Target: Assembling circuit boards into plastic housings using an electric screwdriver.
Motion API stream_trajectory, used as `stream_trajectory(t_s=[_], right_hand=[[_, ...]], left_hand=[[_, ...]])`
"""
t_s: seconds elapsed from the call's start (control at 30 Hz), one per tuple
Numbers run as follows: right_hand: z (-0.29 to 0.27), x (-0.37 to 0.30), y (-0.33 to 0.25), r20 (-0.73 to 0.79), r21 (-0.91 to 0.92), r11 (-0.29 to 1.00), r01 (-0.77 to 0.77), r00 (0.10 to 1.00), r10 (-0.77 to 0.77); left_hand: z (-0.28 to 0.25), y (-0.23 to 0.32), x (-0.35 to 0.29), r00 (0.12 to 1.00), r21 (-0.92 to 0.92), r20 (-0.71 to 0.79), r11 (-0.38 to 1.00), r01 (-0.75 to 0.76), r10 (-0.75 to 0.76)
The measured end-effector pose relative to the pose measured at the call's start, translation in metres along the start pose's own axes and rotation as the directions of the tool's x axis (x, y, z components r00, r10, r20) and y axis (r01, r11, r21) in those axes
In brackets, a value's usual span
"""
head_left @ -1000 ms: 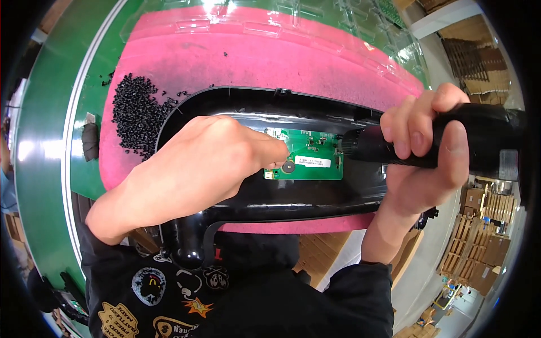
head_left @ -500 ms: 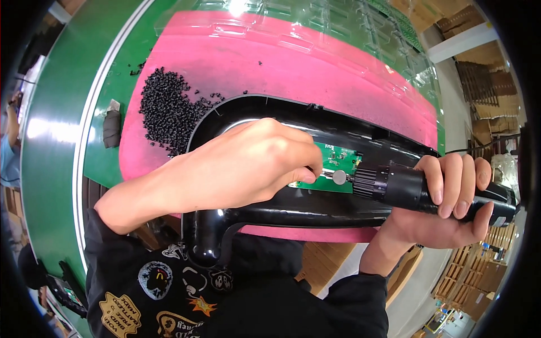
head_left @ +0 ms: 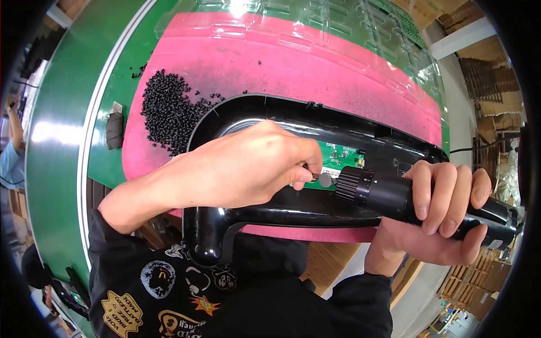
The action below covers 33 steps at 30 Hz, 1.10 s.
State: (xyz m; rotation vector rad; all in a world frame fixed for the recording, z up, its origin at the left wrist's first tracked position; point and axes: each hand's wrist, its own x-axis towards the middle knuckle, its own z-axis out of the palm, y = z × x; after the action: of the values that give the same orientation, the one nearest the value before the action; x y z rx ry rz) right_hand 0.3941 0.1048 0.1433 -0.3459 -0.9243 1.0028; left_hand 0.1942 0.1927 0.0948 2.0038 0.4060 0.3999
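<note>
Leftward has moved the black cylindrical screwdriver [head_left: 389,195], wrapped by my right grip [head_left: 444,209], right of centre. My left grip [head_left: 275,162] pinches a small dark piece [head_left: 307,167] over the green rectangular circuit board [head_left: 340,154], mid-frame. Loose aim could make the screwdriver slip, scratching the board.

Pink mat [head_left: 270,62]: is lying on the green surface [head_left: 56,169].
Clear plastic trays [head_left: 296,40]: are covering the far edge of the mat, the pink showing through.
Dark bundle [head_left: 114,133]: is resting on the surface, just beside the mat's left edge.
Wooden pallets [head_left: 459,280]: are standing on the grey floor [head_left: 426,290], at lower right.
Other person: is showing a blue sleeve [head_left: 10,163] at the left edge.
</note>
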Motion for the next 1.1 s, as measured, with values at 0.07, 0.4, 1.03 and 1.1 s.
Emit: stream_trajectory(t_s=[0.07, 0.4, 1.03, 1.1], right_hand=[[0.0, -0.001, 0.0, 0.053, -0.027, 0.999, 0.023, 0.998, -0.022], [-0.001, -0.004, 0.008, 0.139, -0.229, 0.967, -0.109, 0.98, 0.143], [0.052, -0.003, 0.031, 0.097, -0.359, 0.887, -0.291, 0.933, 0.346], [0.055, -0.007, 0.031, 0.075, -0.384, 0.876, -0.293, 0.936, 0.345]], left_hand=[[0.002, -0.002, 0.0, 1.0, -0.028, -0.023, 1.0, -0.01, 0.009], [-0.002, -0.003, 0.001, 0.959, 0.219, -0.263, 0.975, -0.045, 0.103], [0.001, -0.01, -0.019, 0.911, 0.307, -0.345, 0.944, -0.119, 0.227], [0.0, -0.005, -0.017, 0.943, 0.339, -0.29, 0.939, -0.058, 0.163]])
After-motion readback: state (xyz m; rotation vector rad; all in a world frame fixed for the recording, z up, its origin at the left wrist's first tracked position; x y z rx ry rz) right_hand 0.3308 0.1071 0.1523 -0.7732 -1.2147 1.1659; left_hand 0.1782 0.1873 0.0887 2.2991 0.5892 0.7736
